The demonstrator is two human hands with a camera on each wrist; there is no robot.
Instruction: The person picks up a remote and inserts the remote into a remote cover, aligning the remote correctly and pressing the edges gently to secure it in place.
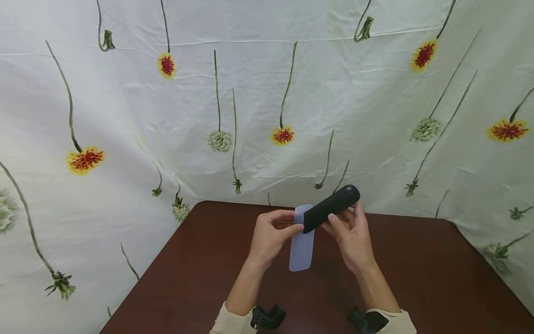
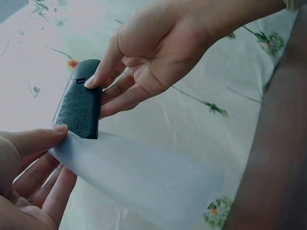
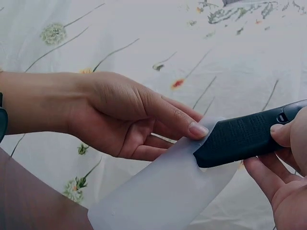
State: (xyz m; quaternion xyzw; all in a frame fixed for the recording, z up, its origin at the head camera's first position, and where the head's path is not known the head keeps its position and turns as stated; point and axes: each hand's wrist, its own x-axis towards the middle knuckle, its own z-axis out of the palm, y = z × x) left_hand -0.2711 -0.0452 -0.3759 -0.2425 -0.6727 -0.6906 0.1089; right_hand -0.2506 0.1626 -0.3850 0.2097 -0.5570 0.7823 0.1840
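Over the table, my left hand (image 1: 268, 235) pinches a translucent, pale bluish sleeve (image 1: 301, 254) near its upper end, thumb in front and fingers behind. My right hand (image 1: 353, 237) grips a black remote control (image 1: 332, 207) along its body, its rounded end pointing up and to the right. The squared end of the remote overlaps the sleeve beside my left thumb. In the left wrist view, the remote's back (image 2: 76, 109) faces the camera, with small raised print and a battery cover. The long, flat sleeve (image 3: 148, 194) hangs downward in the right wrist view.
A dark reddish-brown table (image 1: 200, 278) spreads beneath both hands. Behind it hangs a white cloth (image 1: 187, 106) printed with flowers and stems, reaching down along the table's back and sides. Black straps with mounts (image 1: 267, 317) sit at both wrists over light sleeves.
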